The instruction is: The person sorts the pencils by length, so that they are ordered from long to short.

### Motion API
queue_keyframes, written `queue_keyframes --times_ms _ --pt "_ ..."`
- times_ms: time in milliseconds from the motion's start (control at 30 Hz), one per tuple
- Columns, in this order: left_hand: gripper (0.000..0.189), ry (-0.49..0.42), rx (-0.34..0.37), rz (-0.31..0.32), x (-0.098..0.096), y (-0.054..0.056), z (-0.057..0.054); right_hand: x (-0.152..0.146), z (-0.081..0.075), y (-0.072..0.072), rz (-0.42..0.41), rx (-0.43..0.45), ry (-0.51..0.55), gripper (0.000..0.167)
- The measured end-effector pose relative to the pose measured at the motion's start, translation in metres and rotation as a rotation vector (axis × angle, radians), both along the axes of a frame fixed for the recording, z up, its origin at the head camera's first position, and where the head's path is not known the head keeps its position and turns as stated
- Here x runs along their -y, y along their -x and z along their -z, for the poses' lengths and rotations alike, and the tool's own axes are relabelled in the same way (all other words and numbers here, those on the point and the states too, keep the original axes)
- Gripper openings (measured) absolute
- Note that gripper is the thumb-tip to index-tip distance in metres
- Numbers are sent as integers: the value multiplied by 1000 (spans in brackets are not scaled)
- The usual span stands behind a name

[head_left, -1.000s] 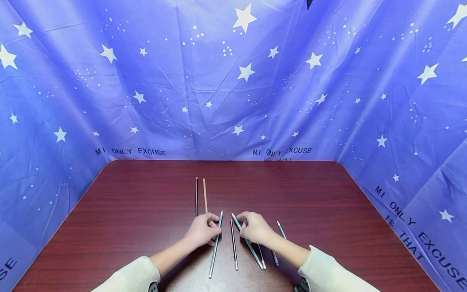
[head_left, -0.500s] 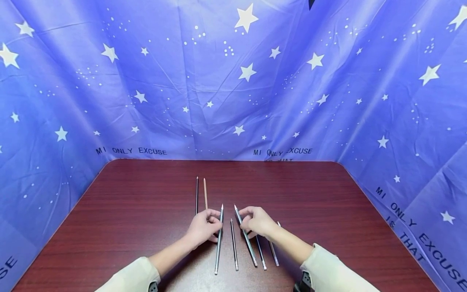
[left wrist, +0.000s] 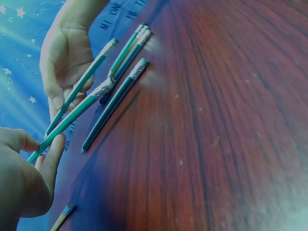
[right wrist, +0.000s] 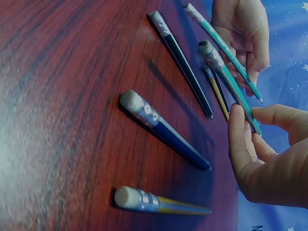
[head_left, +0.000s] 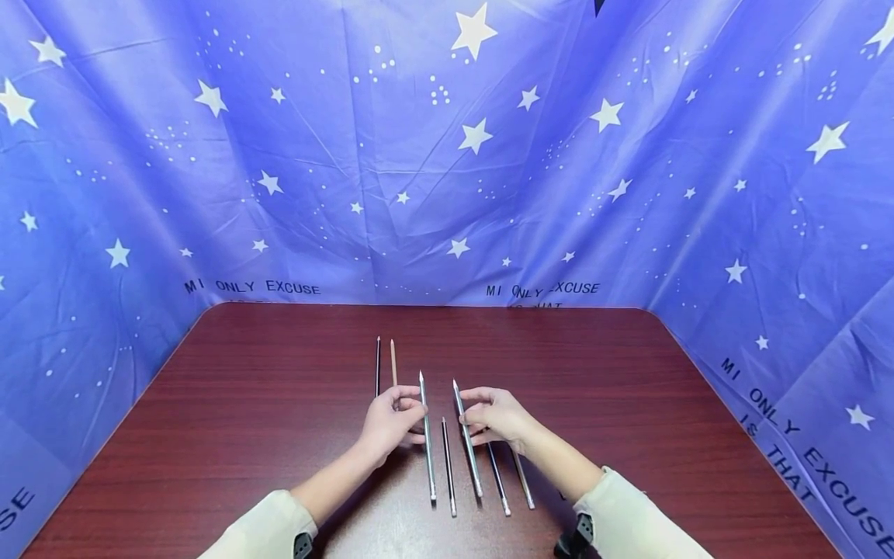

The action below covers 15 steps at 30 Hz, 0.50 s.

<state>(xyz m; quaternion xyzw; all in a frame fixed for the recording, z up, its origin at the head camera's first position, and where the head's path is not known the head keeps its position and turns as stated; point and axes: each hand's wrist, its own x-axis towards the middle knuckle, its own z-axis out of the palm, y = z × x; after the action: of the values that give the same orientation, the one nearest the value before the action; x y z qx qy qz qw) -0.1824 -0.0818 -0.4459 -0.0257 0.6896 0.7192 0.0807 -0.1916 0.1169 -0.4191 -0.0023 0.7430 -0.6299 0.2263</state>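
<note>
My left hand (head_left: 391, 425) pinches a green pencil (head_left: 429, 450) between thumb and fingers, tip pointing away. In my right hand (head_left: 504, 419) is a second green pencil (head_left: 469, 450), pinched the same way. Both pencils are held above the table, roughly side by side with a gap between them. A dark pencil (head_left: 448, 470) lies on the table between the two. The right wrist view shows white-eraser ends on a dark blue pencil (right wrist: 168, 137) and a yellow-striped pencil (right wrist: 180, 206), both lying beside my right hand.
Beyond my left hand lie a black pencil (head_left: 378, 365) and a bare-wood pencil (head_left: 393, 361), partly hidden by the hand. The dark red wooden table (head_left: 594, 365) is enclosed by a blue star-printed cloth (head_left: 419, 155).
Both hands have risen and shifted slightly away, lifting the green pencils. The pencils have swung from slanting to nearly parallel. The pencils lying on the table keep their places.
</note>
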Motion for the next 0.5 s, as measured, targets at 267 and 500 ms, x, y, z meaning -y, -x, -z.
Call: queue_keyframes --times_ms 267,500 --pt "44 -24 5 -14 -2 3 -4 2 3 2 21 -18 33 54" --pt "44 -37 12 -13 -2 4 -5 2 4 4 72 -32 63 53"
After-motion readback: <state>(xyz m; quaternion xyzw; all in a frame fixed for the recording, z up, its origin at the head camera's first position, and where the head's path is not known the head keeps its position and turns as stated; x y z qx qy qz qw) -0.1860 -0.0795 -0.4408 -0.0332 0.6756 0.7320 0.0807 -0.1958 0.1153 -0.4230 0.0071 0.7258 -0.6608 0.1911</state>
